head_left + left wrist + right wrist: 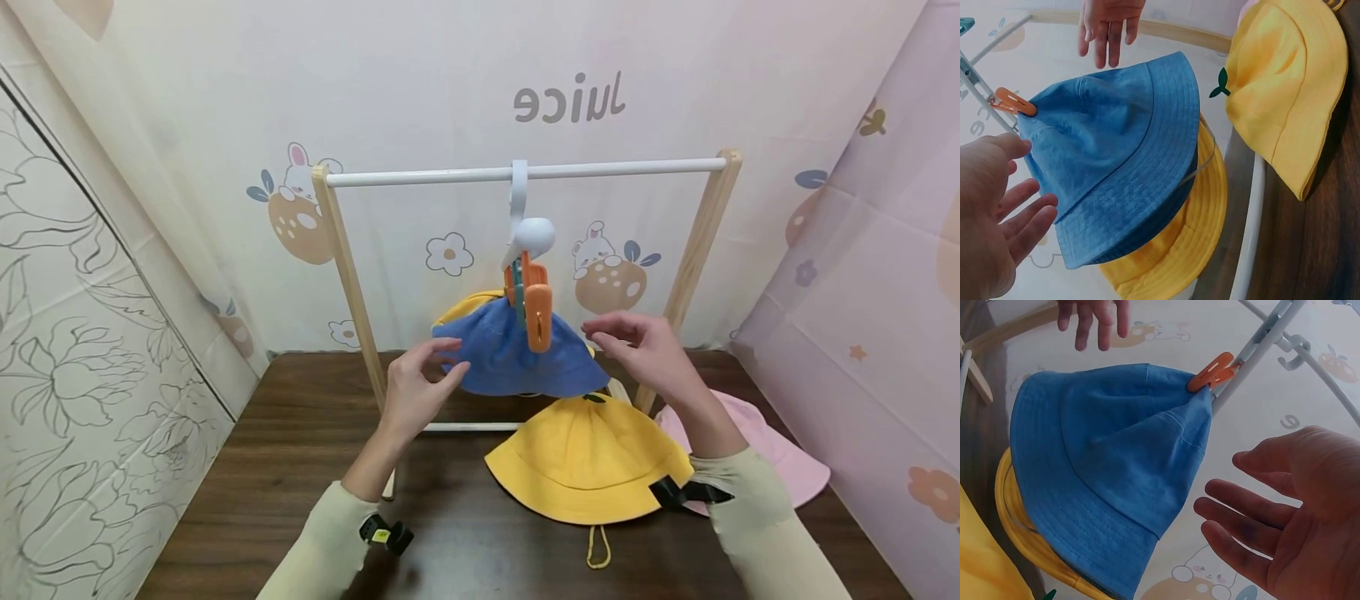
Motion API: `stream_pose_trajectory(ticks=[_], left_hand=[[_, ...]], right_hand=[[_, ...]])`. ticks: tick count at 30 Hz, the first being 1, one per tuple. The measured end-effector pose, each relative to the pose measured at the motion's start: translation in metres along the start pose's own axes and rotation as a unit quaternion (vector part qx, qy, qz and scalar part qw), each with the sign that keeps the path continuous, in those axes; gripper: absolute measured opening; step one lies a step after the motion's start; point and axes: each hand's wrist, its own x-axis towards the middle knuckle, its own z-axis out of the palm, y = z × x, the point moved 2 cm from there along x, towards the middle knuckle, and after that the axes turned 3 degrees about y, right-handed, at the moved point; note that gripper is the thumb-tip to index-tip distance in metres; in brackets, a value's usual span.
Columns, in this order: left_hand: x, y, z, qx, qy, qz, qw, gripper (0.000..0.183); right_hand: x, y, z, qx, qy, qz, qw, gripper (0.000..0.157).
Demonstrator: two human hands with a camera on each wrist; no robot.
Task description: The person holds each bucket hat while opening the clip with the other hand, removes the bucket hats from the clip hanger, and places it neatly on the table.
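Observation:
A blue bucket hat (517, 354) hangs by its crown from an orange clip (538, 317) on a white hanger (519, 200). Behind it hangs a yellow hat (1204, 231), mostly hidden by the blue one. My left hand (420, 387) is at the left of the blue hat's brim, fingers apart and holding nothing. On the other side my right hand (637, 346) hovers beside the hat, its fingers loosely bent around air. The left wrist view shows a gap between the left fingers and thumb, with the hat just beyond them.
The hanger hooks over the white rail (427, 177) of a rack with wooden legs (348, 275). On the brown table (300, 467) lies another yellow hat (585, 458) with a green sprout. Beside it, a pink hat (772, 450) lies partly under my right forearm.

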Motion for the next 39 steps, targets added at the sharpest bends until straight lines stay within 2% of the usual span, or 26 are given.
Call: stream_pose_trajectory(ticks=[7, 21, 27, 39], left_hand=[[0.003, 0.004, 0.005, 0.015, -0.006, 0.001, 0.9999, 0.036], [0.010, 0.004, 0.008, 0.010, 0.006, -0.004, 0.9999, 0.036], [0.014, 0.003, 0.012, 0.002, 0.007, -0.014, 0.9999, 0.037], [0.017, 0.002, 0.015, 0.023, 0.003, -0.011, 0.9997, 0.037]], right_hand=[[0.003, -0.004, 0.005, 0.008, -0.007, -0.010, 1.000, 0.027], [0.009, -0.006, 0.012, 0.005, 0.019, -0.023, 1.000, 0.026], [0.013, -0.009, 0.016, 0.005, 0.048, -0.011, 0.999, 0.032], [0.018, -0.011, 0.021, 0.035, 0.056, 0.000, 0.998, 0.045]])
